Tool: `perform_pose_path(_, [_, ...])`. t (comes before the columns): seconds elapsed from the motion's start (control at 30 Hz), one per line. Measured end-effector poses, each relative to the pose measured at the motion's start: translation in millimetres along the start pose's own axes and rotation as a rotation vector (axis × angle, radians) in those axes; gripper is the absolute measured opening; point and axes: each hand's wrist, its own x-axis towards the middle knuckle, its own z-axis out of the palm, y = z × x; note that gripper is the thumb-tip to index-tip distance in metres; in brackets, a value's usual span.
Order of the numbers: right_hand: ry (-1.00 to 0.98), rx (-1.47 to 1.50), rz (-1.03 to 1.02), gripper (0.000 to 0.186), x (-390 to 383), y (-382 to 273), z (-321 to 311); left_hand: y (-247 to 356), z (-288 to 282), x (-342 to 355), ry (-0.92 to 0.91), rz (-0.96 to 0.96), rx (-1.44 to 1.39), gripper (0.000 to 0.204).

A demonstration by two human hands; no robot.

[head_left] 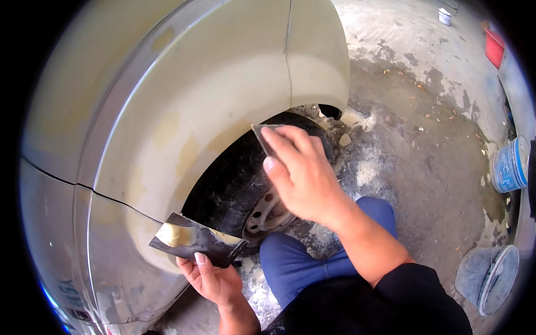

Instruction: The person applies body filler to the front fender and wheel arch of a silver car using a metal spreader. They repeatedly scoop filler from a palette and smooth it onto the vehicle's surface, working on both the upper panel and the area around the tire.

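My left hand (211, 279) grips the lower edge of a dark, flat mixing board (204, 244), thumb on top. A lump of pale yellow body filler (175, 234) lies at the board's left end, with a smaller smear near its right end. In my right hand (304, 170) is a thin grey filler spreader (261, 139), its edge by the rim of the wheel arch. The car's fender (223, 67) is dull beige with yellowish filler patches. Below the arch show the black tire (223, 190) and the steel wheel (268, 212), partly hidden by my right hand and knee.
A blue-and-white bucket (509, 166) and a grey bucket (487, 279) stand at the right. Farther back are a small white can (444, 17) and a red container (494, 47). The concrete floor (424, 167) is stained and littered with bits. A car door (128, 251) fills the lower left.
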Motion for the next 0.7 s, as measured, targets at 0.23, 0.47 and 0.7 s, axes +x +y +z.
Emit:
perform_pose_path(0.23, [-0.476, 0.812, -0.273, 0.042, -38, -2, -20, -6, 18, 2, -0.036, -0.154, -0.064, 0.039])
perform_pose_path(0.47, [-0.369, 0.13, -0.268, 0.036, -73, 34, -10, -3, 35, 5, -0.005, -0.092, -0.017, 0.038])
perform_pose_path(0.7, [-0.139, -0.049, -0.352, 0.037, -47, -17, -24, -18, 33, -1, -0.03, -0.019, 0.089, 0.04])
